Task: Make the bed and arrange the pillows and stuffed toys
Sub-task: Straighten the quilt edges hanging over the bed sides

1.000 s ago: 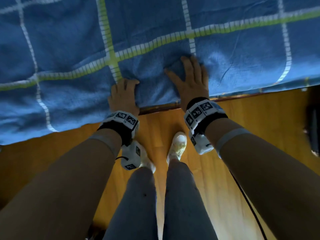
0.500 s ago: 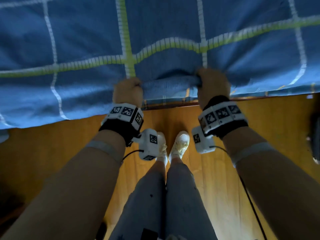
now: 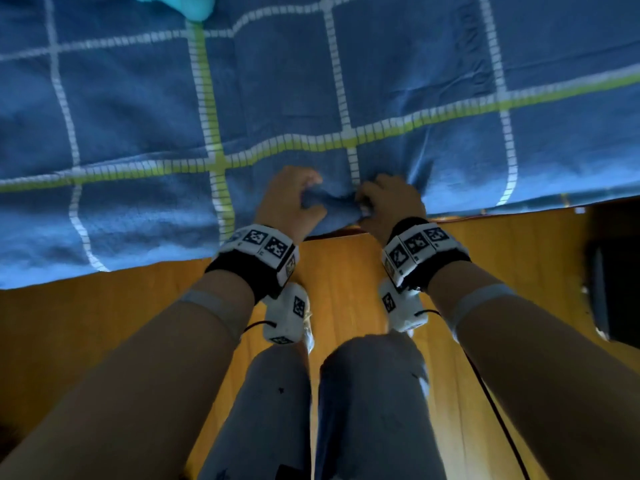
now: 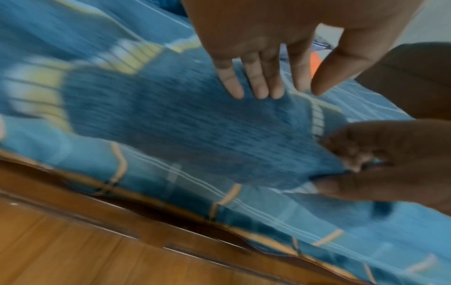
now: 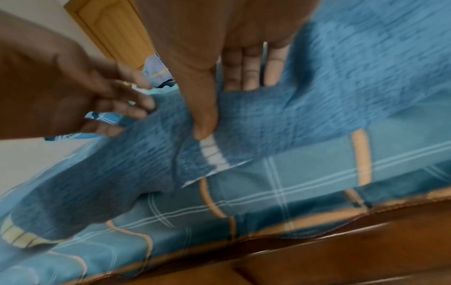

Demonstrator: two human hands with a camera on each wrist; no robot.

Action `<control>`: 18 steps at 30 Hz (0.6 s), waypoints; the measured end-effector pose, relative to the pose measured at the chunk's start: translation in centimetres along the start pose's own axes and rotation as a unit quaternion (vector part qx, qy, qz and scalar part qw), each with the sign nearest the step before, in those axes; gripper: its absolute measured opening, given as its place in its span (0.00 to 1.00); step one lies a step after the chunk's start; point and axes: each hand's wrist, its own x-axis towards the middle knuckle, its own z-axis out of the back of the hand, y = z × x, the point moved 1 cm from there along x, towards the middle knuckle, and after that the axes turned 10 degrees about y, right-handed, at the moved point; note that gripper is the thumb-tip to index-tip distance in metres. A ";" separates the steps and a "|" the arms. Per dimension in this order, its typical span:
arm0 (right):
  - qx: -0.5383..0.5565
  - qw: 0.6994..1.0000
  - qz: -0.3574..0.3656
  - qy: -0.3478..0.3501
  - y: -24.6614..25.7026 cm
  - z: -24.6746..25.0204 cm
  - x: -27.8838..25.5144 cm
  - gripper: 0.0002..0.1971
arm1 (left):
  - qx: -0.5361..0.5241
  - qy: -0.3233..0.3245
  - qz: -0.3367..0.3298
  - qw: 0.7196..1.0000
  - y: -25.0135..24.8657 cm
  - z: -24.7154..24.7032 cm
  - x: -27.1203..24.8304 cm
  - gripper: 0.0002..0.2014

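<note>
A dark blue blanket (image 3: 346, 81) with white and green grid lines covers the bed, its edge hanging at the near side. My right hand (image 3: 367, 202) pinches a bunched fold of that edge; in the right wrist view the thumb (image 5: 205, 125) presses on the blanket (image 5: 341, 86) with the fingers behind it. My left hand (image 3: 304, 192) is close beside it. In the left wrist view its fingers (image 4: 258, 86) lie straight on the blanket (image 4: 171, 125), thumb apart. A turquoise stuffed toy (image 3: 180, 5) shows at the top edge.
Under the blanket lies a lighter blue sheet (image 5: 292, 183) with orange lines, on a wooden bed frame (image 5: 341, 250). I stand on a wooden floor (image 3: 104, 323) against the bed. A dark object (image 3: 613, 278) sits on the floor at the right.
Both hands gripped the blanket edge wide apart half a second ago. They have come close together, and the left hand's fingers have straightened. The toy has come into view.
</note>
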 end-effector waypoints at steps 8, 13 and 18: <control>0.033 0.989 0.027 -0.139 -13.0 3.4 -2.2 0.33 | 0.094 -0.007 0.013 0.995 -8.9 -10.9 5.8 0.33; -0.042 0.998 -0.043 -0.016 -22.8 8.0 -3.9 0.45 | 0.240 -0.021 0.154 0.958 -12.0 -15.9 8.2 0.43; -0.130 0.991 -0.017 0.026 -25.5 7.8 -3.3 0.46 | 0.290 -0.066 0.174 0.939 -12.5 -16.1 9.0 0.35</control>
